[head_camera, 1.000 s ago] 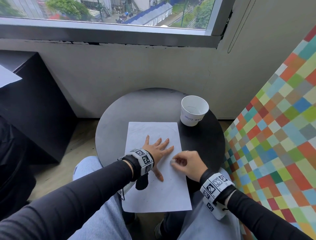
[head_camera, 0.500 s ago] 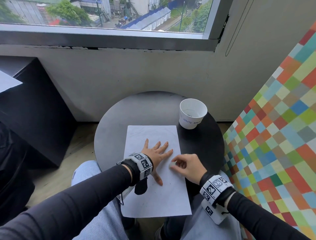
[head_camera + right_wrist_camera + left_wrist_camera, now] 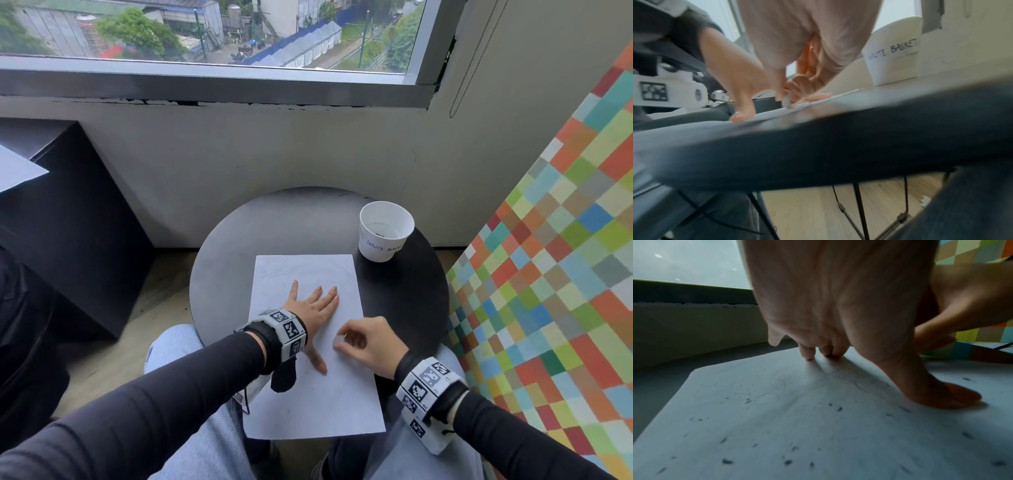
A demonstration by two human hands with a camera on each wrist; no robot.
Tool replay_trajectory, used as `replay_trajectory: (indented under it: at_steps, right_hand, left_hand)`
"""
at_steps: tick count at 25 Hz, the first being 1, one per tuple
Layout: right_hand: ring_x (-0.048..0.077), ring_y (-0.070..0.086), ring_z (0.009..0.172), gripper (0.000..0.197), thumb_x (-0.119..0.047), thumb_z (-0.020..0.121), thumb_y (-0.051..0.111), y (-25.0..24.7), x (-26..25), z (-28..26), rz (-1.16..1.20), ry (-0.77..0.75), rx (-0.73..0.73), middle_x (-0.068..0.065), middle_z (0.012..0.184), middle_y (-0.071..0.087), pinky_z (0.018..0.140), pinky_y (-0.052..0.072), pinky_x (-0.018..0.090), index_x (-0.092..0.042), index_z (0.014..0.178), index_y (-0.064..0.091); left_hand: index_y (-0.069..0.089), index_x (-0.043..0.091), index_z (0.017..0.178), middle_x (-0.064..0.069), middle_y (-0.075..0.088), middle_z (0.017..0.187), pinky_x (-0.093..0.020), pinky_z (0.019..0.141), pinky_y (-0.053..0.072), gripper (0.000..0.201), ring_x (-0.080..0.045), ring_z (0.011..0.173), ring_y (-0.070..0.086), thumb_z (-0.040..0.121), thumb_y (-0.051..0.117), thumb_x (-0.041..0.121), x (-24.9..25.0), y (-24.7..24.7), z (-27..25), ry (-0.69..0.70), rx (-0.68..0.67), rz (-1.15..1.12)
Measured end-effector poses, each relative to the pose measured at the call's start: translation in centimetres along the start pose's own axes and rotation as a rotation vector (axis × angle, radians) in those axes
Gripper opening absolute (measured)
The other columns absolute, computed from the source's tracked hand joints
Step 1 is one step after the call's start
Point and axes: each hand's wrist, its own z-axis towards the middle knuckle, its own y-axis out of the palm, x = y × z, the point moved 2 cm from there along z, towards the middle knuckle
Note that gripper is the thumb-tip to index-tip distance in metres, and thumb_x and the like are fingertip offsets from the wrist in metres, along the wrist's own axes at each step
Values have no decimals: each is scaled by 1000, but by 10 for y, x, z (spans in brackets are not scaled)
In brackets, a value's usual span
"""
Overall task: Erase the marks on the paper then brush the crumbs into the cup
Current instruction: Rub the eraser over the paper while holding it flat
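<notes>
At paper [image 3: 308, 404] centre: right hand [image 3: 368, 342] grip pinching eraser [image 3: 339, 340], shifted slightly toward 6 o'clock; left hand [image 3: 313, 310] flat; erasing ongoing.

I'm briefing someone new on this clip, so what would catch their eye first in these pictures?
First, the white paper on the round black table, with the left hand pressed flat on it while the right hand pinches a small white eraser against the sheet. Next, dark crumbs scattered over the paper near the left hand. A white cup stands at the table's far right.
</notes>
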Motion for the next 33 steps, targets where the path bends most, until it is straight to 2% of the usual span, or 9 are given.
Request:
replay_trajectory:
  at_steps: [2,6,10,14,17,21,24,28,33]
  right_hand:
    - [1,54,56,10,-20,77,77,0,-1,-1,-10,-23,-71,-13,62,59,61,42,9,-12,82,74]
    - [3,53,56,8,-18,78,74,-11,10,5,-50,74,145,-12,58,55,61,41,15,-11,78,71]
    - [4,53,55,11,-22,76,79,-2,3,-1,-19,-13,-101,-11,60,59,60,41,9,-13,81,74]
    - [7,52,54,8,-18,78,73,-9,8,5,-57,64,112,-11,57,55,60,42,16,-11,77,69]
    - [2,52,53,9,-19,77,75,4,-2,1,-42,-43,-96,-14,59,56,61,40,9,-12,82,72]
    - [4,51,53,7,-16,78,73,-12,9,10,-54,65,112,-8,58,57,60,41,15,-10,77,70]
    - [0,53,54,7,-17,77,75,-1,-2,4,-43,-48,-90,-11,60,58,61,42,10,-11,81,72]
    - [3,52,53,8,-17,78,74,-14,8,15,-42,55,64,-11,58,57,61,42,16,-10,78,71]
    - [-1,53,54,12,-21,78,76,-3,0,12,-57,-43,-128,-9,62,60,61,41,9,-10,83,73]
  left_hand:
    - [-18,9,155,-3,-22,163,-71,111,-7,149,-27,152,-11,58,70,81,1,-1,0,-3,4,4]
    - [-17,10,155,-3,-21,163,-71,111,-7,149,-28,152,-10,58,72,80,2,-2,0,-7,2,-12]
    - [-18,10,155,-3,-22,163,-71,111,-8,150,-27,152,-11,58,72,79,3,-2,-1,-14,-3,-17]
    - [-17,11,155,-2,-21,163,-71,111,-7,149,-28,152,-11,58,73,78,4,-3,-2,-14,-8,-28]
    - [-18,10,155,-3,-21,163,-71,111,-7,150,-28,152,-11,58,74,78,5,-3,-3,-26,-10,-23]
    - [-17,11,155,-2,-21,164,-72,112,-6,148,-27,152,-11,59,74,78,5,-4,-3,-16,-6,-26]
    - [-18,11,155,-2,-22,163,-71,111,-7,149,-27,152,-12,58,74,78,5,-4,-4,-22,-10,-31]
    - [-17,11,155,-2,-21,163,-69,113,-7,148,-28,151,-13,59,74,77,4,-3,-3,-6,-2,-42]
    - [-17,11,155,-2,-22,163,-66,115,-7,149,-28,151,-14,58,73,78,5,-3,-2,-22,1,-19]
